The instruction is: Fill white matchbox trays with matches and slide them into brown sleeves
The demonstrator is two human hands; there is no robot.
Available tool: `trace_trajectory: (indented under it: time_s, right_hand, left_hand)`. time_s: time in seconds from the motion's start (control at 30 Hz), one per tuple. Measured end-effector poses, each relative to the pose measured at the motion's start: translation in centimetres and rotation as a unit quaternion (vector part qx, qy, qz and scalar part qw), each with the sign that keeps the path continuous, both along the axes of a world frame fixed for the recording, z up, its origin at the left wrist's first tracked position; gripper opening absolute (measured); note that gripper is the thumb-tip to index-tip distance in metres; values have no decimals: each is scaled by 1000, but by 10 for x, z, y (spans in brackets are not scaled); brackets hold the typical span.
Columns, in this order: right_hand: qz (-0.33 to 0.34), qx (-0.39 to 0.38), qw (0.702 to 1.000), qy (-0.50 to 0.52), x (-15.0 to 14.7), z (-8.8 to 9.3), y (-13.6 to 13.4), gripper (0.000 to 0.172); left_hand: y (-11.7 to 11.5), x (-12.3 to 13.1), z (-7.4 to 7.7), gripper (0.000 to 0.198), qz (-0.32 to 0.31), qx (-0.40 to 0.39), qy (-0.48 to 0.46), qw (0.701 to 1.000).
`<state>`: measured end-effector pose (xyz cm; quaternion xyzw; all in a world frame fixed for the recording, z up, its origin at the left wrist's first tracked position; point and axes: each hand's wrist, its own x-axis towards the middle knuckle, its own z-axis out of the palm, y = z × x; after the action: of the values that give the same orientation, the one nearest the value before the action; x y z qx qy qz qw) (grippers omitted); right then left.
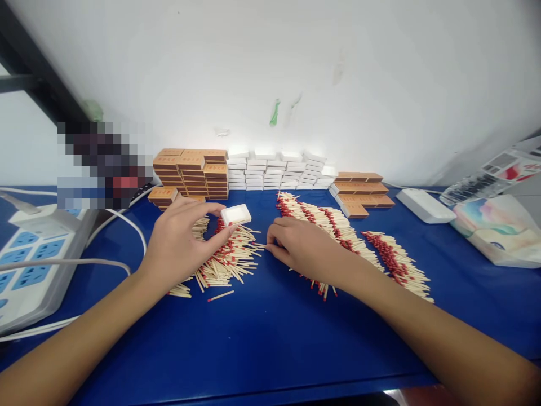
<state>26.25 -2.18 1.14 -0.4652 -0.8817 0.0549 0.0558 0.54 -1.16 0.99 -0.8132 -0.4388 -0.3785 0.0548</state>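
Observation:
Between the thumb and fingers of my left hand (180, 239) is a small white matchbox tray (236, 215), held above a loose heap of red-tipped matches (230, 259). My right hand (302, 245) is closed, fingertips pinched together, just right of that heap. Whether a match sits in the pinch I cannot make out. Behind and under the right hand spreads a second pile of matches (342, 223), lying in rough rows. Farther right lies a smaller group of matches (399, 265). One single match (220, 296) rests apart at the front.
Orange-brown matchbox sleeves (192, 169) are stacked by the wall at left, white trays (270, 172) in the middle, more sleeves (361, 194) at right. A power strip (38, 259) with cables lies left; a white adapter (425, 206), tissue pack (499, 228) and plastic bottle (477, 183) lie right.

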Motion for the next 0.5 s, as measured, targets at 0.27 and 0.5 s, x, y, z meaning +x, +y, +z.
trace_trajectory:
  time_s: [0.27, 0.5]
  right_hand:
    - [-3, -7, 997, -75, -1, 8, 0, 15]
    - [2, 58, 997, -45, 11, 19, 5, 13]
  left_hand:
    - [1, -1, 0, 30, -5, -19, -8, 1000]
    - [1, -3, -4, 28, -17, -14, 2, 1000]
